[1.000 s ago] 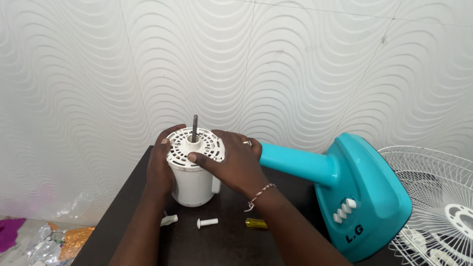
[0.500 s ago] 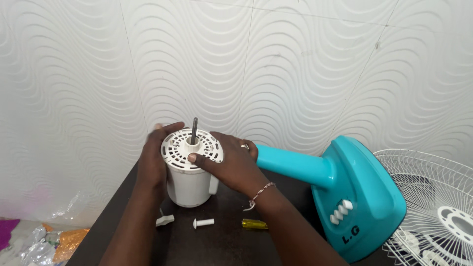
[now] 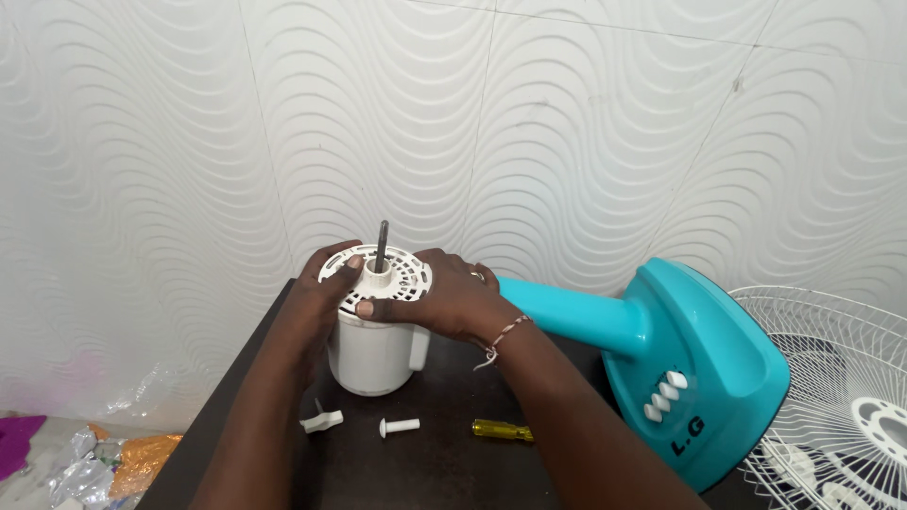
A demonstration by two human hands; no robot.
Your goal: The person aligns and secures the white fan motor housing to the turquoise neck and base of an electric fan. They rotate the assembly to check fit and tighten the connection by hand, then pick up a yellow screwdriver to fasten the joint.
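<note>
A white cylindrical fan motor housing point(image 3: 373, 359) stands upright on a dark table point(image 3: 444, 467), its slotted round cover point(image 3: 402, 269) on top and a metal shaft point(image 3: 381, 246) sticking up through the middle. My left hand point(image 3: 321, 307) grips the housing's left side, thumb on the cover's rim. My right hand point(image 3: 439, 297) lies over the cover's right side, thumb pressed on its front edge. The teal fan neck point(image 3: 576, 316) joins the housing from the right.
The teal fan base point(image 3: 704, 368) with white push buttons lies tilted at the right, a white wire fan guard point(image 3: 841, 397) behind it. On the table in front lie a white clip point(image 3: 321, 420), a white peg point(image 3: 399, 427) and a yellow-handled screwdriver point(image 3: 501, 431). Crumpled wrappers point(image 3: 90, 467) litter the floor at left.
My left hand has slid from the back of the housing to its left side, thumb now on the cover. My right hand has shifted a little over the cover. The view has moved slightly.
</note>
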